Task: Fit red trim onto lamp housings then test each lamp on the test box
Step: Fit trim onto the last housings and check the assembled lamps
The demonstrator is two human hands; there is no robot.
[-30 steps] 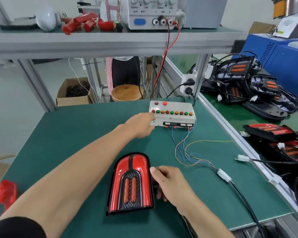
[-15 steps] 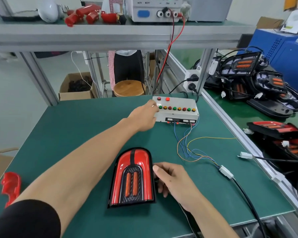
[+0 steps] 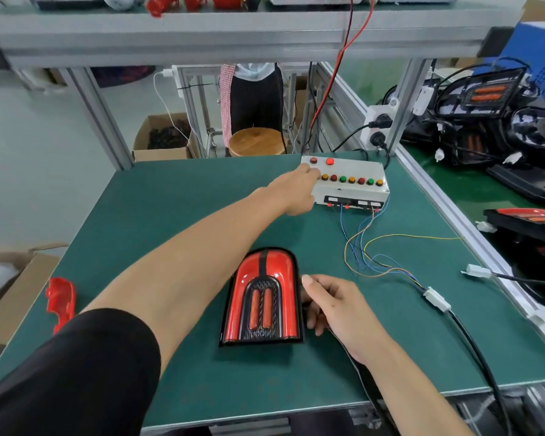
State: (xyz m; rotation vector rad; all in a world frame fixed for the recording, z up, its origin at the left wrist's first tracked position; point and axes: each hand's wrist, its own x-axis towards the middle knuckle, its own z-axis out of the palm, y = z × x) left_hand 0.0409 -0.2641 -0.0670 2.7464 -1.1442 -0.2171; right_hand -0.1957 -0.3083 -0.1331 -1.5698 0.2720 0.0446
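Both hands have barely moved. Left hand (image 3: 296, 191) now presses the box (image 3: 350, 184) buttons with curled fingers; right hand (image 3: 334, 305) still grips the lamp (image 3: 263, 297) edge.

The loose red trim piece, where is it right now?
In the head view the red trim piece lies at the green mat's left edge, left of the left forearm and apart from the lamp.

1. Bright, even light falls from overhead; shadows on the green-matted table (image 3: 170, 215) are faint.
2. The glossy red-and-black lamp housing (image 3: 263, 297) carries pale glare streaks.
3. The grey metal shelf (image 3: 233, 29) up top is smeared with blur.
4. Wide-angle distortion bends the frame's edges.
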